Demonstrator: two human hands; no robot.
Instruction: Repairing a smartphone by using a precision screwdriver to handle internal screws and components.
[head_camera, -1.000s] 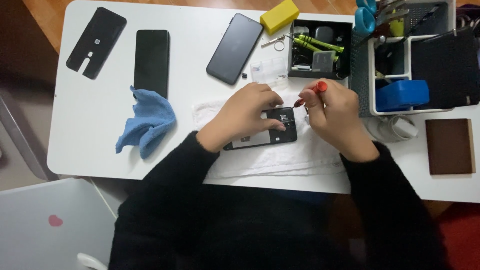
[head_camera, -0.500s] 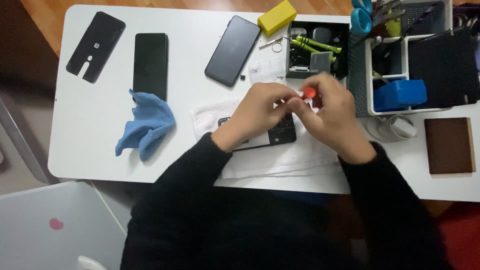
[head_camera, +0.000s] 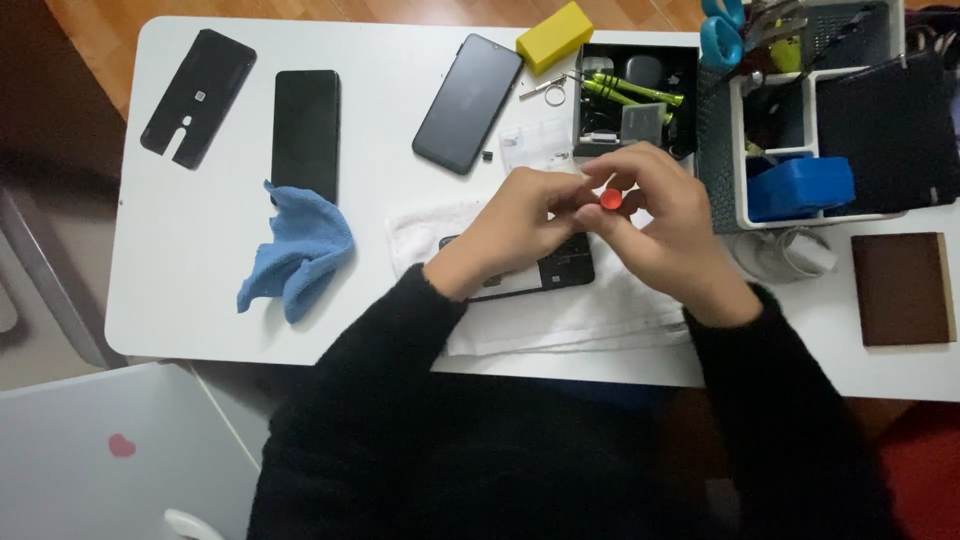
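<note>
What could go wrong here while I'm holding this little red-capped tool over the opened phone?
Both hands, left hand and right hand, pinch the red-capped tool above the opened phone; a slip could jab its exposed insides. Anything small dropped might vanish into the white towel. The towel also lies near the table edge, so parts could roll off.

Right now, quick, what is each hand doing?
Left hand: fingers curled, touching the red-capped tool at its tip; a firm grip cannot be told.
Right hand: closed, pinching the red-capped tool above the opened phone.
</note>
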